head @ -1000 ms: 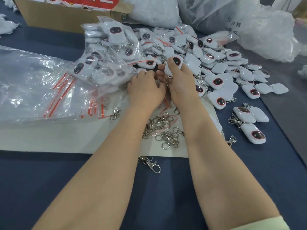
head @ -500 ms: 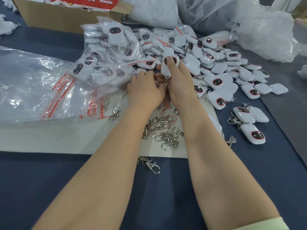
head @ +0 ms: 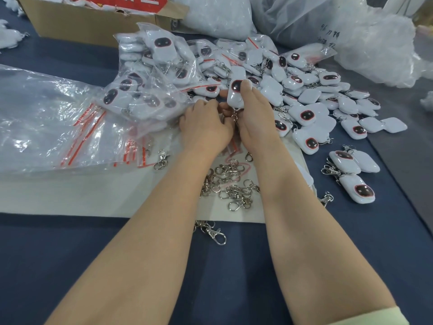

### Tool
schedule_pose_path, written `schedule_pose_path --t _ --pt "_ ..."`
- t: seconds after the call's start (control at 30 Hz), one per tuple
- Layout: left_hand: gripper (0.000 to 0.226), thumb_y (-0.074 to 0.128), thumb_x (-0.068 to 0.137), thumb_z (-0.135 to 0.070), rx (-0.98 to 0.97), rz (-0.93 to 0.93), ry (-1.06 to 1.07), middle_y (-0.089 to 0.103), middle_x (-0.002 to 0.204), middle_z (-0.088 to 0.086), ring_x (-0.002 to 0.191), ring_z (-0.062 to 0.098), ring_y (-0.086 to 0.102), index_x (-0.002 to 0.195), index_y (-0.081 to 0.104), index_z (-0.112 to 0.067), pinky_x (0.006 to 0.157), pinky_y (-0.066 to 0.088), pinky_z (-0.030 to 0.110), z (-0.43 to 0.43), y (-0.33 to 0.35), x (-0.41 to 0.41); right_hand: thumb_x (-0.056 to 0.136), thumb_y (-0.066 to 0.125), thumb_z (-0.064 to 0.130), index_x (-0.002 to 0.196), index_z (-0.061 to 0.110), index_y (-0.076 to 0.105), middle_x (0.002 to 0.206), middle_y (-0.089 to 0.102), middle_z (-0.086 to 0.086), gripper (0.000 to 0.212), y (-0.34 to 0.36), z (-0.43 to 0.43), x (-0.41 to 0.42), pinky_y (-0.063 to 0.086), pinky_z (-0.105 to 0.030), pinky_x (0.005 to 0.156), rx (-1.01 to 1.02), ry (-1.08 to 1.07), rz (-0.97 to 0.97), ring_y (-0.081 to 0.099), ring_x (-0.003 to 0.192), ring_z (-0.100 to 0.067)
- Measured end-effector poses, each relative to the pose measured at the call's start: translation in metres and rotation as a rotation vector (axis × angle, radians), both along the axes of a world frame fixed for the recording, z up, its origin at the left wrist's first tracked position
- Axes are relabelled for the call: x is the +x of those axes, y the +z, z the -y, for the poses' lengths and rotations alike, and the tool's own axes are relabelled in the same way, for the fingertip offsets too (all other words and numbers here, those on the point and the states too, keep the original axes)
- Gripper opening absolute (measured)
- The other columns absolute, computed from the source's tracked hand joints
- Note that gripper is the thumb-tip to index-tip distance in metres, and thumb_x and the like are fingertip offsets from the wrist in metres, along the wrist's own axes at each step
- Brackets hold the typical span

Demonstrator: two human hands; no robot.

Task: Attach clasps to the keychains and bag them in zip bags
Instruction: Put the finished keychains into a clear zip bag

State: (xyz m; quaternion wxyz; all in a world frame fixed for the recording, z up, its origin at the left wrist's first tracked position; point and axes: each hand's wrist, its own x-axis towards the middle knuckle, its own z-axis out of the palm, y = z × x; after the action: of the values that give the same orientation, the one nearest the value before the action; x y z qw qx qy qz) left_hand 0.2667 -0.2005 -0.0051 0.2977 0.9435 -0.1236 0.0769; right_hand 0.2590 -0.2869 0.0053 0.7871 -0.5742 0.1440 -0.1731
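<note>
- A large clear plastic bag (head: 46, 109) is spread at the far left, with a stack of red-striped zip bags (head: 91, 130) seen through its edge.
- A cardboard box (head: 89, 26) is set behind it, at the top.
- Bagged keychains (head: 152, 85) are piled just left of the hands, partly over the zip bags.
- The left hand (head: 206, 127) is held knuckles up, with its fingers curled in towards the bottom of the keychain (head: 236, 95). What is pinched under them is hidden, so its grip cannot be told.
- The keychain is held upright above the white sheet (head: 93, 195), face to the camera, between the two hands; a small metal ring (head: 234, 118) hangs below it.
- The right hand (head: 255, 120) is closed on the keychain, with the index fingertip laid on its top right corner.
- Loose clasps (head: 232, 184) are heaped on the sheet between the forearms; one clasp (head: 214, 233) lies apart on the blue cloth (head: 234, 277).
- The heap (head: 304, 90) of unbagged keychains is spread behind and to the right of the hands, close to them.
- Three finished pieces (head: 351, 174) are laid apart at the right.
</note>
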Motion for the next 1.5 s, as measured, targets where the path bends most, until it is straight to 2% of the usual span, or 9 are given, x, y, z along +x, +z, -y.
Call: schedule_pose_path --t 0.07,0.13,0.33,0.5,0.8,1.1,1.27,1.5 --pt "0.031 0.050 0.087 -0.033 0.000 -0.001 0.003 0.054 0.120 0.011 0.116 0.034 0.047 0.111 0.058 -0.014 0.092 0.037 0.042 0.000 0.000 0.000 0.102 0.044 0.027 0.097 0.007 0.059 0.077 0.070 -0.002 0.026 0.000 0.001 0.000 0.050 -0.025 0.055 0.030 -0.002 0.001 0.062 0.056 -0.011" --pt "0.031 0.050 0.087 -0.033 0.005 -0.005 0.003 0.054 0.121 0.011 0.116 0.034 0.047 0.110 0.058 -0.014 0.092 0.037 0.042 0.000 0.000 0.000 0.100 0.049 0.024 0.089 0.009 0.059 0.072 0.070 -0.001 0.021 0.000 0.001 0.000 0.050 -0.025 0.056 0.028 -0.011 0.013 0.061 0.054 -0.011" --pt "0.033 0.050 0.088 -0.034 0.013 -0.003 -0.001 0.054 0.122 0.011 0.118 0.034 0.046 0.113 0.057 -0.014 0.093 0.036 0.043 0.000 -0.001 0.001 0.097 0.056 0.017 0.083 0.012 0.058 0.073 0.067 -0.004 0.015 0.000 -0.001 -0.003 0.047 -0.025 0.055 -0.075 0.005 0.055 0.058 0.060 -0.017" --pt "0.034 0.051 0.087 -0.033 0.020 -0.009 0.000 0.053 0.123 0.010 0.118 0.033 0.046 0.115 0.057 -0.015 0.093 0.037 0.042 -0.001 0.000 0.001 0.098 0.055 0.015 0.081 0.013 0.056 0.076 0.066 -0.005 0.016 0.003 -0.005 -0.006 0.048 -0.026 0.060 -0.114 0.030 0.043 0.058 0.067 -0.018" --pt "0.030 0.052 0.087 -0.030 0.026 -0.015 -0.001 0.053 0.122 0.011 0.117 0.034 0.047 0.111 0.057 -0.012 0.092 0.037 0.041 -0.002 0.002 -0.001 0.098 0.051 0.009 0.084 0.014 0.054 0.074 0.063 -0.002 0.015 0.008 -0.008 -0.015 0.048 -0.018 0.056 -0.176 0.076 0.071 0.056 0.059 -0.008" --pt "0.029 0.051 0.087 -0.030 0.027 -0.013 -0.001 0.053 0.121 0.011 0.117 0.034 0.047 0.109 0.056 -0.012 0.092 0.037 0.041 -0.001 0.002 0.000 0.099 0.050 0.018 0.086 0.015 0.057 0.075 0.067 0.001 0.015 0.007 -0.007 -0.010 0.051 -0.020 0.059 -0.120 0.067 0.003 0.060 0.065 -0.009" --pt "0.030 0.051 0.086 -0.031 0.048 -0.016 -0.003 0.053 0.120 0.011 0.116 0.034 0.047 0.108 0.059 -0.012 0.092 0.038 0.042 -0.001 0.002 0.000 0.098 0.050 0.012 0.083 0.012 0.054 0.066 0.065 0.002 0.016 0.005 -0.007 -0.011 0.050 -0.022 0.053 -0.168 0.049 0.041 0.058 0.059 -0.011" --pt "0.027 0.053 0.085 -0.031 0.006 -0.021 0.000 0.058 0.116 0.010 0.112 0.034 0.052 0.104 0.062 -0.014 0.091 0.042 0.042 0.000 0.002 0.000 0.098 0.050 0.010 0.084 0.012 0.054 0.070 0.064 -0.003 0.015 0.005 -0.006 -0.011 0.051 -0.025 0.060 -0.168 0.079 0.066 0.058 0.066 -0.016"
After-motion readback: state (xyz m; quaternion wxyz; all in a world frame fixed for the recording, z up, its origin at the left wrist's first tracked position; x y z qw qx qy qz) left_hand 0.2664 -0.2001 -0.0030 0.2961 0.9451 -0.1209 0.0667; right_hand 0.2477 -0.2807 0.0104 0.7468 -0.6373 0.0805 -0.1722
